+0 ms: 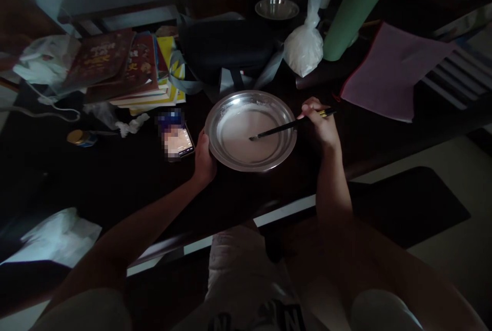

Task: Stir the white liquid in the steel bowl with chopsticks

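Books [126,67] lie stacked at upper left of the frame, on a dark table [96,177]. Right of the stack, a phone [179,141] lies face up, just beside the left hand [203,159]. Left hand state: fingers curled around the left rim of a metal plate [249,130], gripping it. Plate position: centre of frame, flat on the table, holding a pale liquid. Chopsticks [292,126] slant across the plate, tips lowered into the liquid near its middle. Right hand [321,126] state: closed on the upper ends of the chopsticks, just right of the plate rim. A white bag [305,46] stands above the plate, a small metal bowl [277,9] behind it. A pink cloth [388,72] lies at upper right.
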The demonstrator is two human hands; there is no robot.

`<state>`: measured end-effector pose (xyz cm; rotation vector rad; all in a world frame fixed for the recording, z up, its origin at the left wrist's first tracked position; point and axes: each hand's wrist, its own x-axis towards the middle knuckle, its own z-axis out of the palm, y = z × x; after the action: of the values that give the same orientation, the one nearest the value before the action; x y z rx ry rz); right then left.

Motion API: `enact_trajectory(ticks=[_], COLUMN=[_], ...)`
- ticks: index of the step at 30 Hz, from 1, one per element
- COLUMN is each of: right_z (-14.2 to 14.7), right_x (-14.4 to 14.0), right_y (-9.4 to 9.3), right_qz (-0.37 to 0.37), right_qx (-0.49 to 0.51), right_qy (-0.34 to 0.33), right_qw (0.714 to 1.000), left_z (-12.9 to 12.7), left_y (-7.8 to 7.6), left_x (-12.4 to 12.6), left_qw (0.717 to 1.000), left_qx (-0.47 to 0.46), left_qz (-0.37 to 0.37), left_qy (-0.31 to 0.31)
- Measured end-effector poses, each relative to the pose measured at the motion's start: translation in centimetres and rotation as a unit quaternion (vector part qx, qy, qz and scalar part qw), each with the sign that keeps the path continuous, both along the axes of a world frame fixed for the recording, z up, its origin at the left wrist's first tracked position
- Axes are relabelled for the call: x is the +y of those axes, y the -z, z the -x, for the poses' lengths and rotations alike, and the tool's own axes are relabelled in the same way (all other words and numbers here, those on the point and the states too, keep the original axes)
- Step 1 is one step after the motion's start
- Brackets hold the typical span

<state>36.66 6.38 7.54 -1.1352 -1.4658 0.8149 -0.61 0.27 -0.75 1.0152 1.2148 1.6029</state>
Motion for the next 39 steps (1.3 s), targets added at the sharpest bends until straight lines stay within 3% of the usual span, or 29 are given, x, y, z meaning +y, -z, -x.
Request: enact_trajectory(ticks=[4, 8, 13, 18, 23, 26, 31, 36, 39], right_z=[0.2, 0.0, 0.2, 0.2, 0.1, -0.2, -0.2, -0.5, -0.4], right_x=[0.0, 0.0, 0.0, -0.1, 0.0, 0.0, 0.1, 0.2, 0.2], right_y=[0.0, 0.1, 0.0, -0.2, 0.0, 0.3, 0.5, 0.8, 0.8], right_qz=[0.007, -0.006, 0.005, 0.004, 0.003, -0.01, 0.003, -0.017, -0.009], right_qx=[-0.027, -0.007, -0.015, 0.002, -0.026, -0.005, -0.021, -0.001, 0.003], right_qy=[-0.041, 0.012, -0.034, -0.005, -0.037, 0.003, -0.041, 0.013, -0.013], right_qw=[0.999, 1.0, 0.999, 1.0, 0.999, 1.0, 0.999, 1.0, 1.0], left_z=[0.1, 0.1, -0.1, 0.2, 0.5, 0.5, 0.2, 0.4, 0.4], left_y=[0.2, -0.1, -0.1, 0.5, 0.9, 0.9, 0.8, 0.4, 0.1], left_x=[0.1, 0.0, -0.1, 0.2, 0.3, 0.3, 0.3, 0.2, 0.1], left_qw=[1.0, 1.0, 1.0, 1.0, 1.0, 1.0, 1.0, 1.0, 1.0], left_qx=[0.0, -0.019, -0.006, -0.004, 0.01, 0.011, -0.005, -0.013, -0.018], left_qz=[0.007, 0.015, 0.002, -0.002, -0.008, -0.007, -0.005, 0.01, 0.013], left_qy=[-0.012, -0.003, -0.017, 0.003, 0.005, 0.006, -0.009, 0.002, -0.004])
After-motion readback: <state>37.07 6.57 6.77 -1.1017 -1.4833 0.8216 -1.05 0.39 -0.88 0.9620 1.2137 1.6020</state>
